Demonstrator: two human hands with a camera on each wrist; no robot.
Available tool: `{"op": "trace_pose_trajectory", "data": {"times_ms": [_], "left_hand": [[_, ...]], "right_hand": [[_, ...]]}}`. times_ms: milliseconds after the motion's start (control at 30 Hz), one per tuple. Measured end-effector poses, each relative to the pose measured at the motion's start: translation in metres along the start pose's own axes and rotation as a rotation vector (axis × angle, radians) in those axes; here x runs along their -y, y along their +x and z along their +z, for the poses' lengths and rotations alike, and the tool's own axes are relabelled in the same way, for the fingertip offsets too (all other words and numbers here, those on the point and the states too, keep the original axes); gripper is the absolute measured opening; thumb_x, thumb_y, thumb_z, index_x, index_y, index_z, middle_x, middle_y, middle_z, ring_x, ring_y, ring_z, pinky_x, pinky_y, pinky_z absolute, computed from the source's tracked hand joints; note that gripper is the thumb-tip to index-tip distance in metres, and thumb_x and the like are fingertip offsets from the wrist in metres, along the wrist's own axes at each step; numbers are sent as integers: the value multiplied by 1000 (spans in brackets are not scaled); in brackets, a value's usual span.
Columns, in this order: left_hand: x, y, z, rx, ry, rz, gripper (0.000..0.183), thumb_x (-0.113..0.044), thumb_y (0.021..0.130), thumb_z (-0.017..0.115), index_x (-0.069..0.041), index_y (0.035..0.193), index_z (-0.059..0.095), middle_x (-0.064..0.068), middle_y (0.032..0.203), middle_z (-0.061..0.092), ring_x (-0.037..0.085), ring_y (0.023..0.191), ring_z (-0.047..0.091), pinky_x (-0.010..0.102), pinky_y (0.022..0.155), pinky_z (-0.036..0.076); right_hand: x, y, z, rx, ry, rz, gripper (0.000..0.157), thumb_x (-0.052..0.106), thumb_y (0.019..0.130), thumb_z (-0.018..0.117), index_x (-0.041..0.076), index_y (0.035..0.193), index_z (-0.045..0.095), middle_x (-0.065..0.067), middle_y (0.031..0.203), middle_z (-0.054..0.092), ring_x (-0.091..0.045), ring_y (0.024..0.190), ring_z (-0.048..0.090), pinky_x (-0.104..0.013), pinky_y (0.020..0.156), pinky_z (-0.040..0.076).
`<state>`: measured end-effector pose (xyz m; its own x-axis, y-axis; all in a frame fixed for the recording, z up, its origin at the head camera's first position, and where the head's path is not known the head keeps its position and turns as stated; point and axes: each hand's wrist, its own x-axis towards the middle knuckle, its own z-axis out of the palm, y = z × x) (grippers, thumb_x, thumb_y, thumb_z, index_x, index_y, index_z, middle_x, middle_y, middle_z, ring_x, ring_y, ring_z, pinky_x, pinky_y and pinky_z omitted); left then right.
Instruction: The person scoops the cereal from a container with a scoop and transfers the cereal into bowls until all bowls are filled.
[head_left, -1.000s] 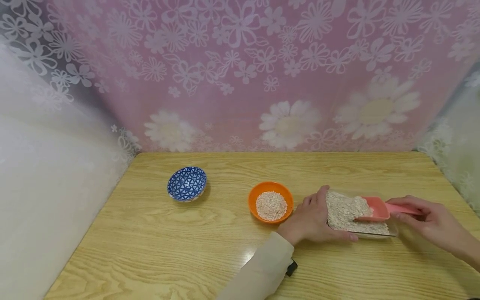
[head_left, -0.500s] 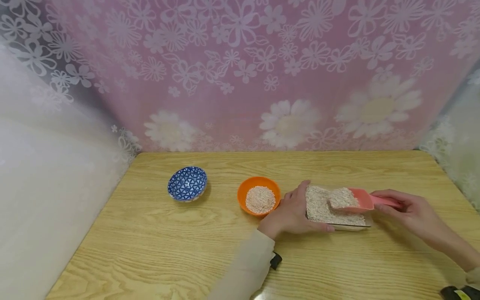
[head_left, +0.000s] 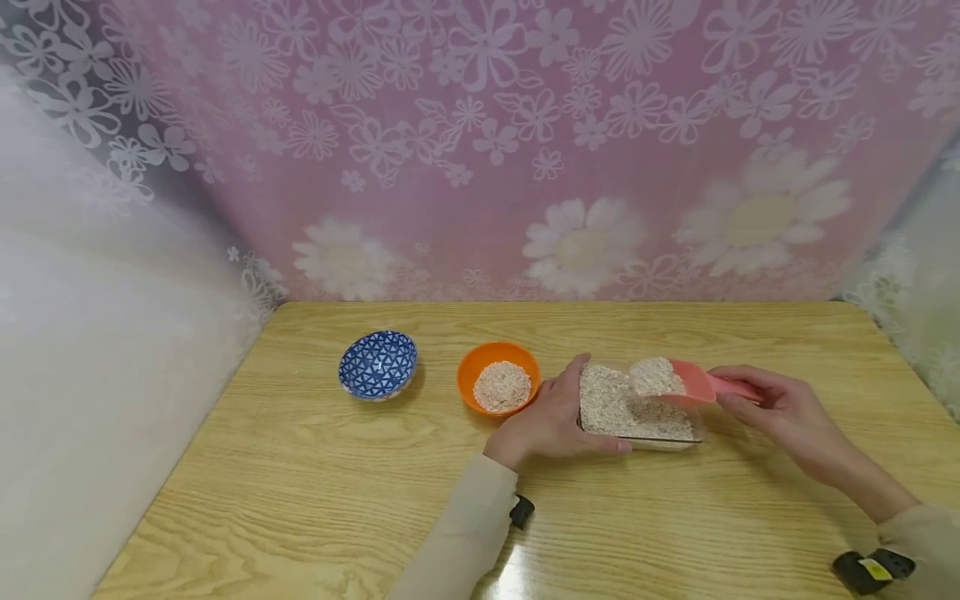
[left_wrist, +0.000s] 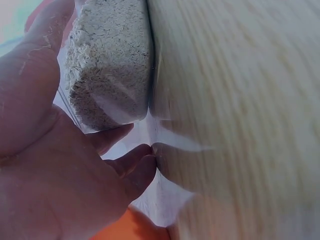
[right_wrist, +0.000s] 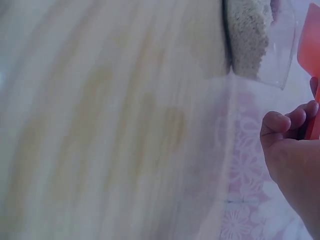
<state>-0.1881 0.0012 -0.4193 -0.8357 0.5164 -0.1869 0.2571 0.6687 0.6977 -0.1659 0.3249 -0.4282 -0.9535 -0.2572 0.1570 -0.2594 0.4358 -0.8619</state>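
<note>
A coral-pink scoop (head_left: pixel 693 384), heaped with oat flakes (head_left: pixel 655 377), is gripped by its handle in my right hand (head_left: pixel 787 417), above a clear rectangular container (head_left: pixel 662 444). More oats fill that container. My left hand (head_left: pixel 551 425) holds the container's left end, thumb along the near side and fingers round the end, as the left wrist view shows. Just left of that hand sits an orange bowl (head_left: pixel 470 367) holding a mound of oats; the hand overlaps its right edge. The right wrist view catches curled fingers (right_wrist: pixel 276 121) round the scoop handle.
A blue-and-white patterned bowl (head_left: pixel 377 365) stands tilted on the wooden table (head_left: pixel 315 483), left of the orange bowl. A pink floral curtain (head_left: pixel 480 208) hangs behind the table, with pale sheeting (head_left: pixel 127 333) at the left side.
The container and the orange bowl have slid left along the table with my left hand. The loaded scoop has come up out of the oats and moved left with my right hand.
</note>
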Motion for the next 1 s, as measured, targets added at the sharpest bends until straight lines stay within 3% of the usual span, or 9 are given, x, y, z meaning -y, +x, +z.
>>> {"op": "trace_pose_trajectory", "data": {"times_ms": [133,333,467,533,667,767,867,1000], "left_hand": [[-1,-1,0,6,-10,-12,126,-63,80,79,-33,164,-11,-6,174,7,29,159,19,49,125,30],[-9,-13,-10,-1,-48,8,124,-63,83,76,-32,164,-12,0,173,7,24,159,21,48,124,32],[-14,-27,-29,-43,-124,68,108,-58,87,75,-38,164,2,-3,171,19,22,155,31,49,121,36],[-12,-33,-40,-96,-148,105,97,-54,90,74,-40,163,13,-5,167,29,22,150,39,48,119,39],[3,-43,-59,-253,-124,137,84,-48,91,75,-34,160,30,-5,160,41,21,147,43,48,118,41],[23,-49,-69,-347,-67,102,83,-48,89,78,-30,158,35,-3,160,42,23,148,41,51,119,38],[43,-52,-75,-367,-17,41,88,-50,86,79,-28,159,35,-1,163,37,26,151,36,55,121,35],[62,-55,-77,-331,30,-19,98,-53,84,80,-23,162,28,4,166,31,30,152,32,56,121,35]], "right_hand": [[3,4,2,-32,42,-45,37,-2,101,58,16,134,65,23,108,70,-1,84,66,-21,63,52],[11,11,0,-62,241,-113,39,-9,100,56,12,131,67,14,102,70,-2,79,61,-19,62,50],[17,14,-1,-68,306,-135,39,-9,100,54,11,131,67,10,94,68,-9,72,53,-25,58,43],[20,16,-1,-71,309,-139,38,-8,101,54,12,131,67,10,91,67,-11,70,50,-26,57,40],[24,18,1,-74,343,-144,37,-8,101,54,9,130,67,9,91,68,-11,69,51,-27,58,40],[28,20,4,-78,346,-135,36,-8,100,55,9,129,68,10,95,70,-7,71,56,-23,58,44],[32,21,5,-80,306,-117,36,-6,100,57,12,129,69,13,100,72,-1,76,63,-16,63,52],[35,25,9,-73,277,-100,38,-6,100,58,15,130,69,15,106,72,2,88,69,-14,72,57]]}}
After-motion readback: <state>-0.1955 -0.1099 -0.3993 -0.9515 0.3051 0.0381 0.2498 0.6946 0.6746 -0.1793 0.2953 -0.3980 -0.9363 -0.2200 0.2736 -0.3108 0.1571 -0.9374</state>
